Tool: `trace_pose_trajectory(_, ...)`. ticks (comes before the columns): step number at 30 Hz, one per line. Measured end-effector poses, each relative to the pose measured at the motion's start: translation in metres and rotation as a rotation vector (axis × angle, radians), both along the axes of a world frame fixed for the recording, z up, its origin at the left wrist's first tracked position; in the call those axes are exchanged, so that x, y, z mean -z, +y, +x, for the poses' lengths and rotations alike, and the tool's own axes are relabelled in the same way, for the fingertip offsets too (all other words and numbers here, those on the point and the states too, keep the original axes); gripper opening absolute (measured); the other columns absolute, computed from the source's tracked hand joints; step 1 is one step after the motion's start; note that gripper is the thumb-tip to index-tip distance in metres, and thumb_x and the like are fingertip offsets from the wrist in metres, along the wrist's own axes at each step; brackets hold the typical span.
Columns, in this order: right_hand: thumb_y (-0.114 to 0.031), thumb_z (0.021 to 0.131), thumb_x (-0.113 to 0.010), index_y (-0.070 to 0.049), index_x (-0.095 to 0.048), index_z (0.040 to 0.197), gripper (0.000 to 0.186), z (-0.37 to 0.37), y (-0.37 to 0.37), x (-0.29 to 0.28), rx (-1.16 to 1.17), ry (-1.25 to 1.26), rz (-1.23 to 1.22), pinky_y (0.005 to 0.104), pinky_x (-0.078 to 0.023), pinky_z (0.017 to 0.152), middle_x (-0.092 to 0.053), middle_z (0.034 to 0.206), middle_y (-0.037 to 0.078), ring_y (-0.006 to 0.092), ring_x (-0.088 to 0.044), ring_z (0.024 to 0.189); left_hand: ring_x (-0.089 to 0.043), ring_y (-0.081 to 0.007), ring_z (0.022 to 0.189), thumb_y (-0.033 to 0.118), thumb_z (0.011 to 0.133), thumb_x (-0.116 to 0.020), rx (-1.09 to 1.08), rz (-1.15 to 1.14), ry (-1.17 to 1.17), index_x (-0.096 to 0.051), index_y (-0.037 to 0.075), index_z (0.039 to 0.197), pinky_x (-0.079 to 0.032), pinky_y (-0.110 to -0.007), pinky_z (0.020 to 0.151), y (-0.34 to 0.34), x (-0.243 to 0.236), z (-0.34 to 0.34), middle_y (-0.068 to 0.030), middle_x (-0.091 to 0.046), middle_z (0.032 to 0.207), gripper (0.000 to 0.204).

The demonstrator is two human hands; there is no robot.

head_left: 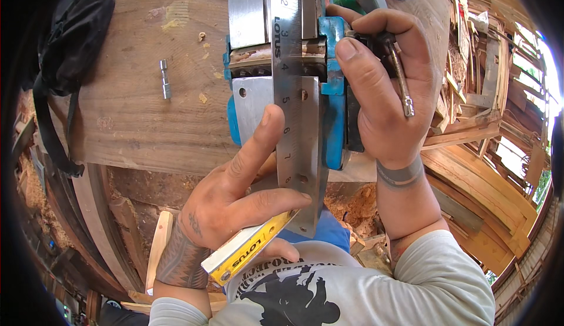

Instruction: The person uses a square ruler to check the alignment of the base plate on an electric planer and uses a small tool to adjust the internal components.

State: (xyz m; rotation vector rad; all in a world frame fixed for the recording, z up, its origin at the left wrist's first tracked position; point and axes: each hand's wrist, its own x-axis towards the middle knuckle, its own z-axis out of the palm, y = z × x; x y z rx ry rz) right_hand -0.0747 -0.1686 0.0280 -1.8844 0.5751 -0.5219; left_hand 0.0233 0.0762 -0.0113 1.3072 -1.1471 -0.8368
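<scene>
We see a brushed steel ruler (289,85) with a dull grey sheen, its handle (247,248) of glossy yellow plastic, laid over the smooth bare-metal sole plates of a planer (282,73) whose body is blue painted metal or plastic, chipped in places. The wooden slab (147,91) beneath looks matt and sanded smooth, with visible grain and a few chips, and on it lie a small shiny metal socket bit (165,79) and a matt black cloth bag (70,44). Our right hand (382,85) holds a worn, dull metal key (398,79); loose, rough sawdust (352,200) lies below.
</scene>
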Motion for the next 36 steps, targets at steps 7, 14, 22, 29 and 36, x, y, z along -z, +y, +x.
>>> trace_pose_trajectory(7, -0.004, 0.108, -0.07, 0.002, -0.06, 0.131, 0.026, 0.001, 0.001, 0.0, 0.003, -0.016, 0.009, 0.029, -0.052, 0.109, -0.075, 0.137, 0.025, 0.016, -0.07, 0.123, -0.066, -0.0486, 0.143, 0.066, 0.071, -0.094, 0.01, -0.02, 0.0, -0.088, 0.01, 0.105, -0.058, -0.047, 0.114, -0.001, 0.0, 0.002, -0.0243, -0.02, 0.187, 0.066)
trace_pose_trajectory(14, -0.004, 0.107, -0.064, 0.003, -0.06, 0.132, 0.027, 0.003, 0.004, 0.0, 0.035, -0.01, 0.052, 0.0317, -0.053, 0.111, -0.074, 0.138, 0.027, 0.0187, -0.07, 0.123, -0.069, -0.0454, 0.14, 0.058, 0.072, -0.098, 0.01, -0.016, -0.028, -0.088, 0.009, 0.107, -0.06, -0.044, 0.111, -0.004, -0.011, 0.006, -0.0271, -0.02, 0.187, 0.062)
trace_pose_trajectory(22, -0.007, 0.097, -0.069, 0.004, -0.066, 0.122, 0.027, 0.003, 0.006, 0.002, 0.088, -0.118, 0.198, 0.032, -0.052, 0.103, -0.069, 0.12, 0.012, 0.0191, -0.07, 0.117, -0.069, -0.0467, 0.14, 0.004, 0.086, -0.086, 0.029, 0.047, -0.087, -0.081, 0.006, 0.125, -0.064, -0.048, 0.11, 0.0, -0.012, 0.006, -0.0325, -0.028, 0.181, 0.039)
trace_pose_trajectory(29, -0.007, 0.091, -0.067, 0.004, -0.065, 0.122, 0.032, 0.004, 0.006, -0.001, 0.083, -0.1, 0.192, 0.0335, -0.051, 0.106, -0.065, 0.118, 0.01, 0.0229, -0.07, 0.125, -0.069, -0.0471, 0.14, 0.003, 0.088, -0.085, 0.018, 0.021, -0.014, -0.081, 0.007, 0.125, -0.063, -0.048, 0.111, 0.001, -0.01, 0.002, -0.0328, -0.028, 0.181, 0.038)
trace_pose_trajectory(36, -0.007, 0.087, -0.067, 0.004, -0.065, 0.122, 0.037, 0.003, 0.004, -0.001, 0.064, -0.109, 0.191, 0.033, -0.051, 0.106, -0.065, 0.12, 0.011, 0.021, -0.069, 0.123, -0.067, -0.0494, 0.141, 0.002, 0.089, -0.086, -0.008, 0.008, 0.025, -0.081, 0.006, 0.124, -0.063, -0.049, 0.111, 0.002, -0.007, -0.003, -0.0354, -0.028, 0.18, 0.036)
